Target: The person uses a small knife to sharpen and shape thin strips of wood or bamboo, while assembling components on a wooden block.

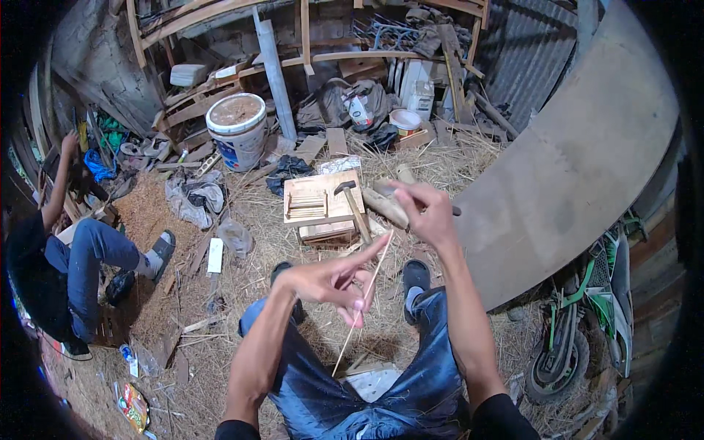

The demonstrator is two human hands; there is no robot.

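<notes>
A thin pale wooden stick [346, 345] slants between my knees, pinched between the thumb and fingers of my left hand [330, 282], the index finger stretched along its upper end. My right hand [427, 213], raised just right of the stick's top, is closed round what looks like a knife [456, 211]; its dark handle end shows, and the blade side to the left is blurred. Beyond my hands, a hammer [355, 207] lies across a low wooden board [337, 183]. A small frame of thin sticks [306, 204] rests on that board.
On the left sits another person [92, 257] beside a heap of shavings [143, 213]. A white bucket [236, 130] stands behind the board. A big curved panel [565, 169] leans at right, near a green-and-white motorbike [587, 308]. Straw and scraps cover the ground.
</notes>
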